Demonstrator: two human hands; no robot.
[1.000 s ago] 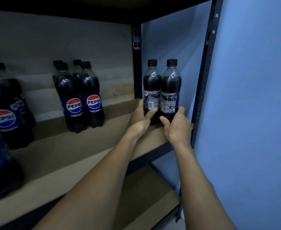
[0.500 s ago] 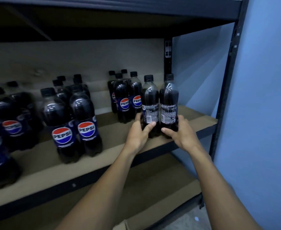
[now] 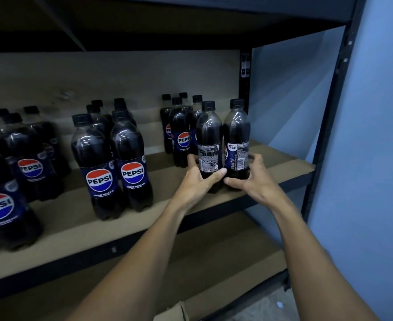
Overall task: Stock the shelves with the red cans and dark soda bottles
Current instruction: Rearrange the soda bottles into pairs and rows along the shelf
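My left hand [image 3: 195,181] grips the left bottle [image 3: 209,144], with the thumb across its lower front and the fingers wrapped behind. My right hand [image 3: 258,181] holds the right bottle [image 3: 236,140], with the thumb at its base and the fingers curled round its side. Both dark soda bottles stand upright and touching on the shelf board [image 3: 283,163], near its front edge, with their back labels toward me.

Surface: bare brown board in a black metal frame. A four-bottle group [image 3: 179,135] stands just beyond the left bottle, at 11 o'clock. A front-labelled Pepsi group [image 3: 114,165] stands well apart at 9 o'clock. More bottles [image 3: 28,163] stand farther along the same line.

Room: a beige back panel [image 3: 121,77] closes the bay at 12 o'clock. The upper shelf [image 3: 190,19] is dark overhead. A black front upright [image 3: 325,126] stands at 3 o'clock, with a blue wall [image 3: 376,158] beside it. The lower shelf [image 3: 214,251] lies at 6 o'clock, and a cardboard flap [image 3: 172,309] shows below it.
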